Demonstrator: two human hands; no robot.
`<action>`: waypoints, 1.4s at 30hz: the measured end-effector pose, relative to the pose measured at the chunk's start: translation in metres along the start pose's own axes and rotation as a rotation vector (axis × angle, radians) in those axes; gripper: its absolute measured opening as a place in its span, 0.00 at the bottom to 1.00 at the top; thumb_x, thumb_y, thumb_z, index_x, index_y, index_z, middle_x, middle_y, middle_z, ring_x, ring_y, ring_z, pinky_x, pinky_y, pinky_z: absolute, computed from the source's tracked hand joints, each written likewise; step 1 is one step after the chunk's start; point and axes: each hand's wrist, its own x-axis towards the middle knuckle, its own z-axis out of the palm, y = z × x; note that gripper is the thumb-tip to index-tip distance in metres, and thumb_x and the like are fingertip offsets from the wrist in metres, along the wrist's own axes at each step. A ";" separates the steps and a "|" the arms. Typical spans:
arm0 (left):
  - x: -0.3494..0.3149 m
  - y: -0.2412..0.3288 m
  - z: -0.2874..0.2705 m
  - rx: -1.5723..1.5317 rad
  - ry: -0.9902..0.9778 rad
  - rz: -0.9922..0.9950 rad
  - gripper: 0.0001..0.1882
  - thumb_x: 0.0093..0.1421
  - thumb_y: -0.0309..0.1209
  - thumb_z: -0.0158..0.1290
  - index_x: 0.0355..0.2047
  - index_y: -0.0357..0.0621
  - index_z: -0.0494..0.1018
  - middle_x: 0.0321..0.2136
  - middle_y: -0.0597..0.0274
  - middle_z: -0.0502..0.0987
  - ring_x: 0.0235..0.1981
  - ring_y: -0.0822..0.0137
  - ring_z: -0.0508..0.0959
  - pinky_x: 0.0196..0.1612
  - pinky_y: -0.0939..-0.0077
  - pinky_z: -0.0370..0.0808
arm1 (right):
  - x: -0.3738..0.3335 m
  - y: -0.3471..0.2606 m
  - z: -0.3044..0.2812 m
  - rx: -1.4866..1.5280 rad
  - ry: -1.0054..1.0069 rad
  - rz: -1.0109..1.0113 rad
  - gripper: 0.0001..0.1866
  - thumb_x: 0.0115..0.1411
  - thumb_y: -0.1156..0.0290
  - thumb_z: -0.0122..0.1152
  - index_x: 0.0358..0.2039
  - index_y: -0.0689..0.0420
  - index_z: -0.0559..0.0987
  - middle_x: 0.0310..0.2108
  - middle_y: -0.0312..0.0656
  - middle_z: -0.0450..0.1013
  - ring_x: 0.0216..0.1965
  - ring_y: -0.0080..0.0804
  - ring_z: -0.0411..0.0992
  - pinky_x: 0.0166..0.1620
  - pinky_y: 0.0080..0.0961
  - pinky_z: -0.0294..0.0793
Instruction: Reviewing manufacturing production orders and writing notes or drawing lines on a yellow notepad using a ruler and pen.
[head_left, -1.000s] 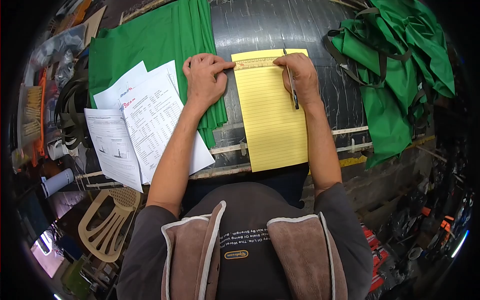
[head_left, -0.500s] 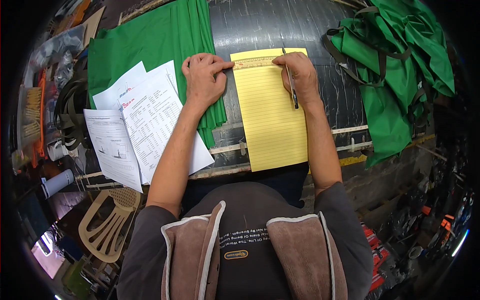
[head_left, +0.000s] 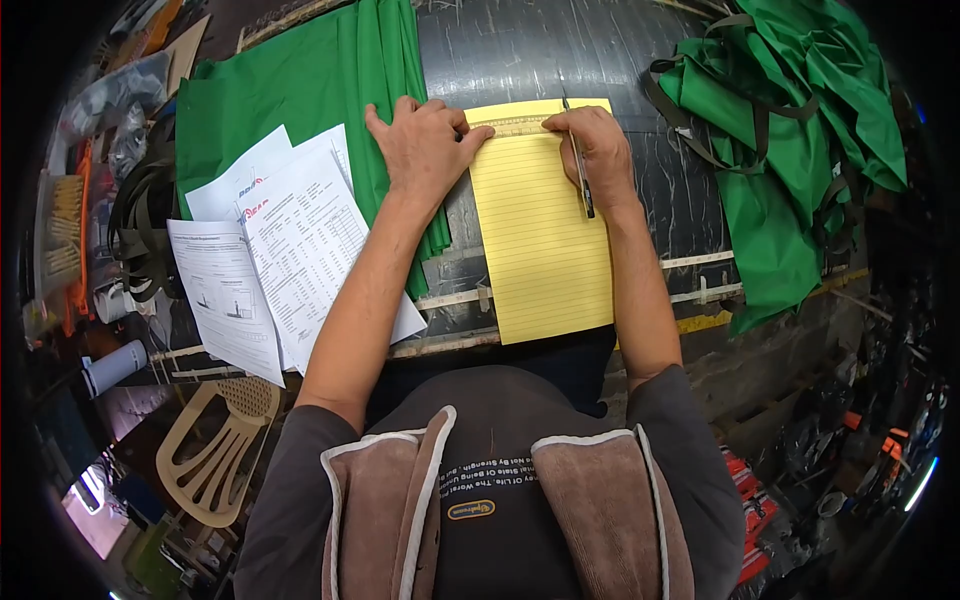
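Observation:
A yellow lined writing pad (head_left: 545, 240) lies on the dark table in front of me. Across its top is a pale ruler (head_left: 520, 124). My left hand (head_left: 422, 150) is spread between the green cloth and the pad, its thumb pressing the ruler's left end. A small dark spot shows beside its index finger; I cannot make out what it is. My right hand (head_left: 603, 155) is closed around a pen (head_left: 579, 165), which slants down across the pad's right side. Its fingertips touch the ruler's right end.
Folded green cloth (head_left: 290, 90) lies at the left, under printed white sheets (head_left: 310, 240). A heap of green fabric with dark straps (head_left: 790, 130) sits at the right. Measuring tape (head_left: 700, 258) runs along the table's near edge. A beige plastic chair (head_left: 215, 450) stands lower left.
My left hand has opened wider and shifted slightly right, its thumb now on the ruler where the index fingertip was. The right hand, pen and ruler stay nearly in place.

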 end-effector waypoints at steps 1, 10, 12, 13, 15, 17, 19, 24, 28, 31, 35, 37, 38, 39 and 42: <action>0.000 0.000 0.002 0.004 0.022 0.003 0.20 0.59 0.56 0.72 0.30 0.53 0.90 0.29 0.73 0.84 0.48 0.62 0.79 0.69 0.25 0.59 | 0.000 0.000 0.000 -0.001 0.000 0.001 0.16 0.55 0.86 0.68 0.42 0.55 0.88 0.40 0.38 0.86 0.46 0.42 0.82 0.53 0.40 0.79; -0.001 0.001 0.005 0.020 0.054 0.004 0.20 0.57 0.57 0.73 0.30 0.54 0.90 0.29 0.75 0.85 0.49 0.62 0.79 0.69 0.21 0.58 | 0.000 0.000 0.001 -0.008 0.005 0.007 0.15 0.55 0.85 0.68 0.42 0.55 0.88 0.40 0.39 0.86 0.46 0.43 0.82 0.54 0.40 0.79; -0.002 0.000 0.006 0.017 0.053 0.003 0.21 0.57 0.57 0.73 0.31 0.54 0.90 0.29 0.75 0.85 0.49 0.61 0.79 0.69 0.20 0.58 | 0.000 -0.001 0.001 -0.019 0.007 0.006 0.15 0.55 0.85 0.68 0.42 0.55 0.88 0.40 0.39 0.86 0.46 0.43 0.82 0.54 0.41 0.79; -0.002 -0.001 0.006 0.018 0.056 0.001 0.21 0.57 0.57 0.73 0.31 0.54 0.90 0.29 0.75 0.85 0.49 0.61 0.79 0.69 0.19 0.57 | 0.001 -0.002 0.001 -0.019 0.006 0.005 0.15 0.55 0.85 0.68 0.42 0.55 0.88 0.40 0.39 0.86 0.46 0.43 0.82 0.54 0.41 0.79; -0.002 -0.001 0.007 0.017 0.059 -0.001 0.21 0.57 0.57 0.73 0.31 0.54 0.90 0.28 0.75 0.85 0.49 0.61 0.79 0.69 0.18 0.57 | 0.000 -0.003 0.002 -0.044 0.022 0.008 0.15 0.55 0.85 0.68 0.42 0.54 0.88 0.39 0.38 0.86 0.46 0.43 0.83 0.54 0.41 0.79; -0.002 0.000 0.008 0.015 0.065 0.006 0.21 0.57 0.57 0.73 0.30 0.54 0.90 0.29 0.75 0.85 0.49 0.61 0.79 0.69 0.16 0.57 | 0.000 -0.003 0.002 -0.045 0.025 0.011 0.15 0.55 0.84 0.69 0.42 0.54 0.88 0.39 0.38 0.86 0.46 0.43 0.83 0.54 0.41 0.79; -0.002 -0.001 0.008 0.017 0.064 0.004 0.21 0.57 0.57 0.73 0.30 0.54 0.90 0.29 0.75 0.85 0.49 0.61 0.79 0.69 0.16 0.58 | 0.000 -0.003 0.001 -0.043 0.029 0.012 0.15 0.55 0.84 0.69 0.42 0.54 0.88 0.39 0.38 0.86 0.46 0.43 0.83 0.54 0.40 0.79; -0.002 -0.002 0.009 0.008 0.057 -0.003 0.20 0.57 0.57 0.73 0.29 0.54 0.89 0.28 0.75 0.84 0.49 0.60 0.79 0.69 0.16 0.58 | 0.001 -0.003 0.001 -0.053 0.028 -0.011 0.15 0.55 0.84 0.69 0.42 0.54 0.88 0.39 0.38 0.86 0.46 0.42 0.83 0.54 0.40 0.79; -0.003 -0.003 0.010 0.000 0.072 0.006 0.20 0.57 0.56 0.73 0.29 0.54 0.89 0.28 0.74 0.84 0.49 0.60 0.79 0.69 0.16 0.58 | 0.000 -0.004 0.000 -0.056 0.027 0.002 0.15 0.55 0.84 0.69 0.42 0.54 0.88 0.39 0.37 0.86 0.46 0.42 0.83 0.54 0.40 0.79; -0.003 -0.002 0.010 -0.011 0.077 0.008 0.20 0.57 0.56 0.73 0.29 0.54 0.89 0.28 0.74 0.84 0.49 0.60 0.79 0.69 0.16 0.58 | -0.001 -0.003 0.000 -0.053 0.026 0.006 0.15 0.56 0.84 0.69 0.42 0.54 0.88 0.39 0.37 0.86 0.46 0.41 0.83 0.54 0.41 0.79; -0.003 -0.004 0.011 -0.017 0.089 0.017 0.20 0.57 0.56 0.73 0.29 0.54 0.89 0.28 0.74 0.84 0.49 0.59 0.79 0.68 0.16 0.58 | 0.000 -0.003 -0.002 -0.018 0.073 -0.011 0.13 0.63 0.80 0.68 0.46 0.52 0.88 0.40 0.37 0.86 0.46 0.40 0.83 0.54 0.39 0.78; -0.003 -0.004 0.012 -0.014 0.089 0.019 0.20 0.57 0.57 0.73 0.29 0.54 0.89 0.28 0.74 0.84 0.49 0.59 0.79 0.68 0.16 0.58 | 0.003 -0.007 -0.005 0.091 0.100 0.093 0.12 0.69 0.73 0.66 0.52 0.52 0.87 0.40 0.39 0.85 0.45 0.39 0.82 0.52 0.37 0.78; -0.003 -0.005 0.012 -0.011 0.087 0.024 0.21 0.57 0.57 0.73 0.29 0.54 0.89 0.28 0.74 0.84 0.49 0.59 0.79 0.68 0.16 0.58 | 0.004 -0.009 -0.009 0.154 0.080 0.202 0.14 0.72 0.70 0.65 0.55 0.52 0.87 0.40 0.40 0.85 0.45 0.38 0.82 0.51 0.37 0.78; -0.003 -0.005 0.011 -0.011 0.087 0.022 0.21 0.57 0.57 0.73 0.29 0.54 0.89 0.28 0.74 0.84 0.49 0.59 0.79 0.68 0.16 0.58 | 0.007 -0.014 -0.015 0.236 0.057 0.310 0.16 0.74 0.66 0.63 0.58 0.54 0.86 0.40 0.42 0.85 0.45 0.37 0.82 0.50 0.34 0.79; -0.003 -0.004 0.011 -0.009 0.081 0.028 0.21 0.57 0.58 0.72 0.29 0.54 0.89 0.29 0.74 0.84 0.49 0.59 0.79 0.68 0.15 0.59 | 0.015 -0.023 -0.029 0.357 -0.032 0.330 0.17 0.75 0.64 0.62 0.59 0.56 0.86 0.41 0.42 0.85 0.46 0.34 0.82 0.49 0.31 0.79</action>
